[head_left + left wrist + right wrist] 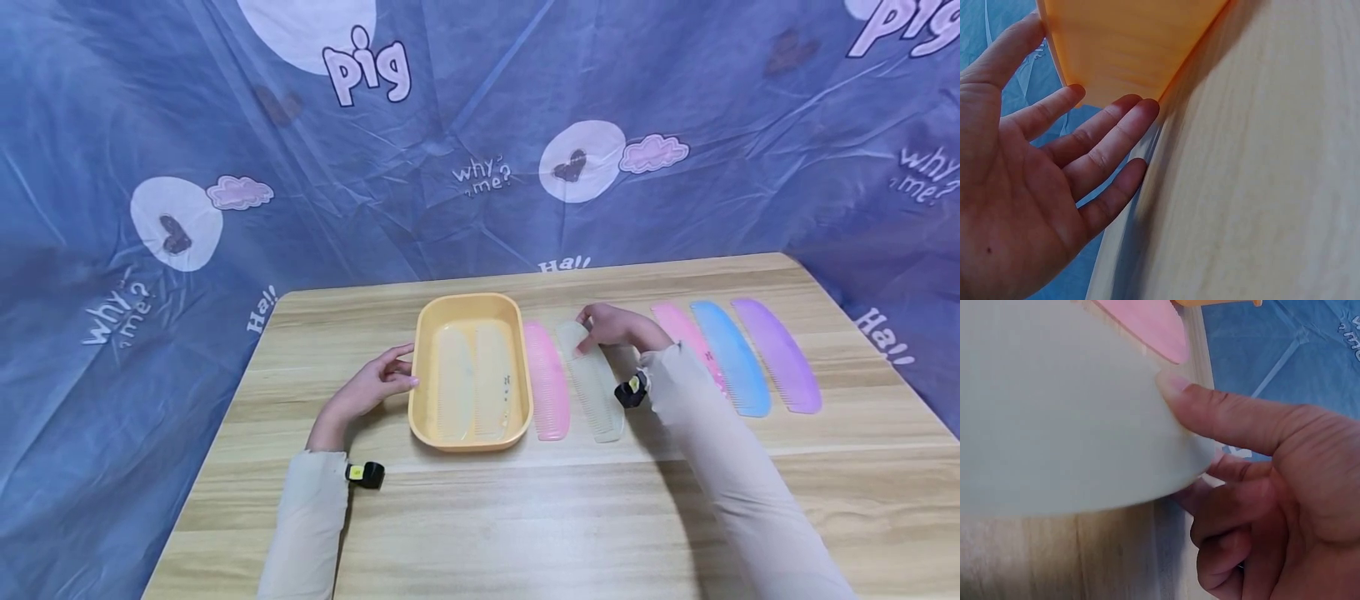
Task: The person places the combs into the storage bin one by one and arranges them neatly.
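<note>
With its fingers fairly straight, my left hand point(369, 388) touches the left side of a yellow plastic tray point(429, 421). In the left wrist view, the fingertips rest against the tray's outer wall point(1129, 44). Two pale combs, one yellowish-green point(453, 387) and one cream point(489, 387), lie inside the tray, side by side. My right hand point(617, 325) pinches the far end of a pale grey-green comb point(596, 392). The right wrist view has the thumb on top of this comb point(1066, 419) and fingers underneath. Between it and the tray lies a pink comb point(549, 383).
Right of my right arm, another pink comb point(686, 329), a blue comb point(731, 358) and a purple comb point(778, 358) lie in a row, the pink one partly hidden by the sleeve. Behind the wooden table point(487, 525) hangs a blue printed cloth point(450, 108).
</note>
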{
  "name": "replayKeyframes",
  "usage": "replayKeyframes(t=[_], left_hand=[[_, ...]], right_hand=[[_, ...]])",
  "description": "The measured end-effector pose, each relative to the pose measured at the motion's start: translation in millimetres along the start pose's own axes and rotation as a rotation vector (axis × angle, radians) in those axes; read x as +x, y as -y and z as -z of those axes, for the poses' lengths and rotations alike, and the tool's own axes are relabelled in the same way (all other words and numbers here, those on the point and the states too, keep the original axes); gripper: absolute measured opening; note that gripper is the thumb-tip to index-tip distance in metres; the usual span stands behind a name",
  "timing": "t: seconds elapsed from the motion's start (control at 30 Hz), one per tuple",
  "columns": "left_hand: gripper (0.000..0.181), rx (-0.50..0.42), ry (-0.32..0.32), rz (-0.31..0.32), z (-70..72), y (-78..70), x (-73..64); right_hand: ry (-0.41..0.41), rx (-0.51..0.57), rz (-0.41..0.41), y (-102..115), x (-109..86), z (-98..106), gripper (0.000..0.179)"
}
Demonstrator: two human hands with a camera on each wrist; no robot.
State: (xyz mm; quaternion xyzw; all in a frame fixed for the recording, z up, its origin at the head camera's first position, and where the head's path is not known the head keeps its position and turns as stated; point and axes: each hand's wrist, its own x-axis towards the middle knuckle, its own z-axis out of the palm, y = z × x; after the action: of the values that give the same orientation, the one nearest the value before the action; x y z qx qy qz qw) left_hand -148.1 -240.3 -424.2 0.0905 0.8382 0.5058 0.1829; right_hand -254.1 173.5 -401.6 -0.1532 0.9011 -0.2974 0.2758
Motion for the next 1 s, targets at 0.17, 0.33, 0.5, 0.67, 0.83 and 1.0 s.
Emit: replayKeyframes(t=[0.17,0.33,0.5,0.67,0.83,1.0], left_hand=[[0.069,-0.013,0.002,0.011,0.2,1.2,-0.1],[0.069,-0.011,-0.002,0.014,0.2,0.9,-0.6],[0.070,-0.006,-0.002,0.014,0.1,0.1,0.0],[0.070,-0.011,-0.005,0.008,0.8,-0.3,0.9],[0.070,-0.014,-0.004,0.012,0.9,-2.1,0.3],[0.070,-0.037,-0.003,0.033,0.0,-2.7,-0.4]], right_hand=[[0.039,0.115,0.088,-10,-1.1,1,0.052],[0.076,0.207,0.078,-17,-1.3,0,0.053],[0.144,0.271,0.021,-23,-3.5,4,0.055],[0.219,0.353,0.054,-33,-7.3,9,0.057],[0.215,0.400,0.095,-42,-10.5,11,0.062],[0.205,0.428,0.113,-50,-12.8,12,0.066]])
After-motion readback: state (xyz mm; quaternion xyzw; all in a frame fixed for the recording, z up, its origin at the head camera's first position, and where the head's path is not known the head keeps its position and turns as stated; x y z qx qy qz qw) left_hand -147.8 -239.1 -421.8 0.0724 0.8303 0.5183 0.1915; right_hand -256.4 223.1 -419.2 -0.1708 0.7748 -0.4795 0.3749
